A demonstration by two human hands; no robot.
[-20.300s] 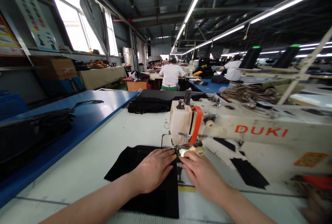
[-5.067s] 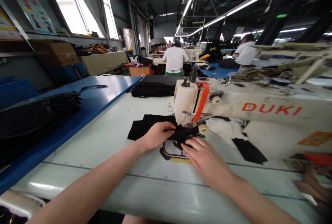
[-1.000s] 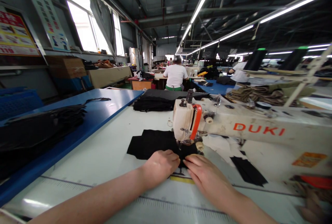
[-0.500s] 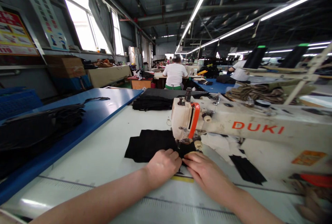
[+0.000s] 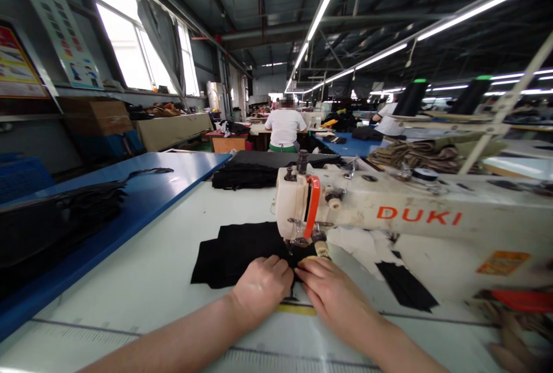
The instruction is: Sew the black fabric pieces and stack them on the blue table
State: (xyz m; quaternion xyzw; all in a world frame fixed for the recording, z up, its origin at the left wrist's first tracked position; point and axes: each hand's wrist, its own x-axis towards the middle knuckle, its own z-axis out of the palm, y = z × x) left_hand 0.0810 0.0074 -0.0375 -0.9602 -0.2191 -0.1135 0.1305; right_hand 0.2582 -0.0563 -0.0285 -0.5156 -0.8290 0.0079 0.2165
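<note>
A black fabric piece (image 5: 235, 255) lies flat on the pale worktable, its right part under the needle end of a sewing machine (image 5: 358, 200). My left hand (image 5: 264, 284) rests on the near edge of the fabric with its fingers curled closed on it. Close beside it, my right hand (image 5: 325, 285) pinches the same edge just right of the needle area. The fingertips of both hands nearly meet and partly hide the cloth there. A yellow strip (image 5: 296, 309) shows on the table just below the hands.
Smaller black fabric pieces (image 5: 406, 285) lie right, under the machine arm. A dark fabric stack (image 5: 244, 171) sits behind the machine head. More black cloth (image 5: 64, 212) covers part of the blue table (image 5: 173, 180) at left. A person in white (image 5: 284, 128) sits ahead.
The whole view has shifted a little, so the machine and hands appear slightly further left and lower. Both hands stay on the black fabric, which has moved little relative to the needle.
</note>
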